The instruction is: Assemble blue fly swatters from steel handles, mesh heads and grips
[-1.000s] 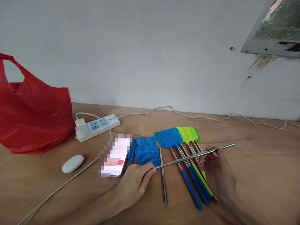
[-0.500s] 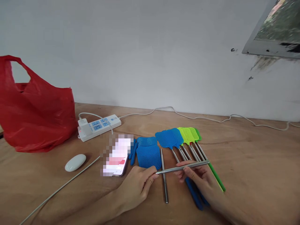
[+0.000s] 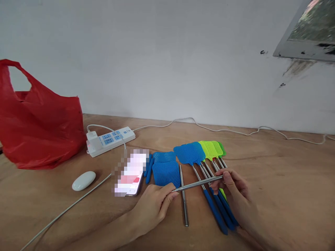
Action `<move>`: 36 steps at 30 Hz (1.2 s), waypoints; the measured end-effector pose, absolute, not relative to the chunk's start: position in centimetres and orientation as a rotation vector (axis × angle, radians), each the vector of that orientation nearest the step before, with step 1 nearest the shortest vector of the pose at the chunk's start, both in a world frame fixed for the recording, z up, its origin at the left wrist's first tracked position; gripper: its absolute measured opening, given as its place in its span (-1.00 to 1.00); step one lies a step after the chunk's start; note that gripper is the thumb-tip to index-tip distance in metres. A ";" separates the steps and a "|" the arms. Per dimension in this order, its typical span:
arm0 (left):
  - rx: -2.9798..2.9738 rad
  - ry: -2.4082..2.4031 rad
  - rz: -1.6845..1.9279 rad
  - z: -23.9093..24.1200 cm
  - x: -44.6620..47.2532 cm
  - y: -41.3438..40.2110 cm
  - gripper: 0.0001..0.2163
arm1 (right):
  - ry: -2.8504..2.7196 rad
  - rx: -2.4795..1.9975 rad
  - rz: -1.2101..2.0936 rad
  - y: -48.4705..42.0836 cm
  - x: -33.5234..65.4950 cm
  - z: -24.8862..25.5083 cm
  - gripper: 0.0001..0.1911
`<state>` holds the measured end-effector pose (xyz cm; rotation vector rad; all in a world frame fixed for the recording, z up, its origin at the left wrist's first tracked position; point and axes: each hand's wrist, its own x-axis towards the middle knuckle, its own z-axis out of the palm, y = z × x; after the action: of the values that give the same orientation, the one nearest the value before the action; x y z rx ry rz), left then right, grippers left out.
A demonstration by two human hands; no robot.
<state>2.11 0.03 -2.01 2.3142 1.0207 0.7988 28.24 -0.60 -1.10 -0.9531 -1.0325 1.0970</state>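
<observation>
A thin silver metal rod is held between my two hands, tilted up slightly to the right. My left hand pinches its narrow end. Thumb and fingers of my right hand close on its thicker end. Under the held rod, a second metal rod lies on the table. Loose blue fly swatter heads rest just beyond my left hand, with blue handle grips beside them. Blue fly swatters with metal shafts lie in a row, partly behind my right hand, alongside yellow-green ones.
On the left stand a red plastic bag and a white power strip. A lit phone, partly blurred, lies near a white mouse-shaped object. One white cable crosses the table's left side; another cord runs along the wall.
My right hand has shifted right and slightly up along the rod, now gripping its far end. My left hand keeps its pinch almost in place. The view has moved slightly.
</observation>
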 end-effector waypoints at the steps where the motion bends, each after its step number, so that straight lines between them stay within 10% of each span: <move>1: 2.310 1.030 0.807 -2.0 2.1 0.0 -0.71 | -1.055 -0.983 1.080 -0.6 28.4 -1.3 -0.69; 36: 2.373 1.048 0.865 -1.7 1.8 0.1 -0.70 | -1.106 -1.041 1.105 0.0 28.5 -1.5 -0.66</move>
<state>1.81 0.14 -1.70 2.3731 1.0483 0.8646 28.47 -0.02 -1.50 -1.0408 -1.1063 1.1053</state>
